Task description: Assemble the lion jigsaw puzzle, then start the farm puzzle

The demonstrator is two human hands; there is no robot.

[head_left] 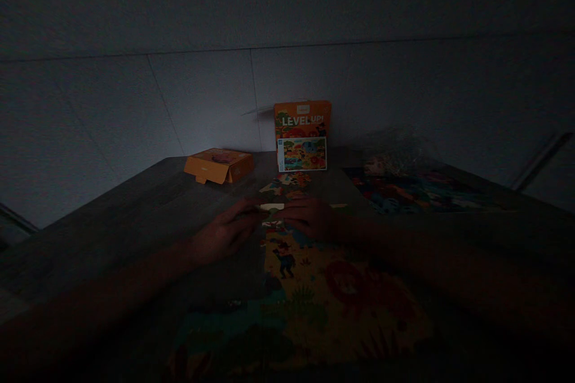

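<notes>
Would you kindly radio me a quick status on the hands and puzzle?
Left hand, right hand: both at far edge of puzzle. Puzzle partly assembled. Further pieces just beyond hands; dim light.

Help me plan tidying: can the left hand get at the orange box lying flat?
Probably yes, perhaps with a forward stretch: the orange box lies beyond the left hand, and only tabletop shows between them.

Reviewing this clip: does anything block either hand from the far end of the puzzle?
Nothing visible does. The left hand and right hand are both at the far end of the puzzle. More pieces lie beyond the hands, not in between. It is too dark to tell fingertip contact.
</notes>
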